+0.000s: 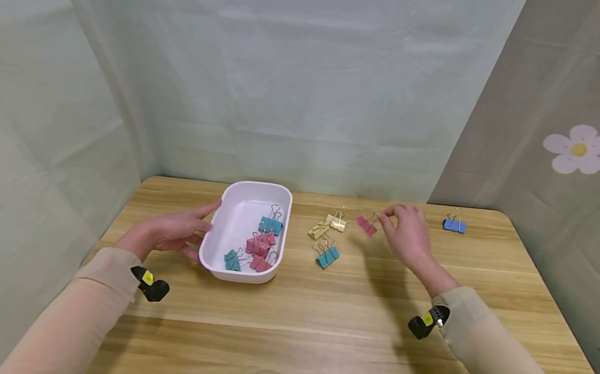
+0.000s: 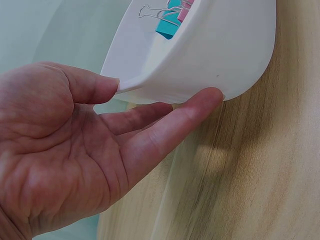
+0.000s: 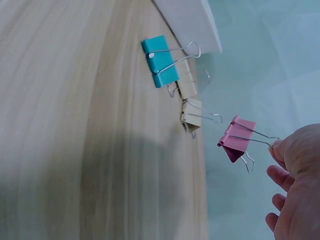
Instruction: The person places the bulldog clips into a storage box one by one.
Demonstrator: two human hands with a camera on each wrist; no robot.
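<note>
White tray [image 1: 227, 208]; teal and pink binder clips [image 1: 258, 247] inside. Pink clip [image 1: 366, 225] with silver wire handles. Two cream-yellow clips [image 1: 328, 225], one teal clip [image 1: 328, 256], one blue clip [image 1: 454, 225]. Bench [image 1: 313, 331] light wood grain. Backdrop [image 1: 271, 66] pale green; side cloth [image 1: 579, 151] grey-green with white, yellow-centred flowers. Sleeves [image 1: 83, 310] beige.

Bright, even light; soft shadows
</note>
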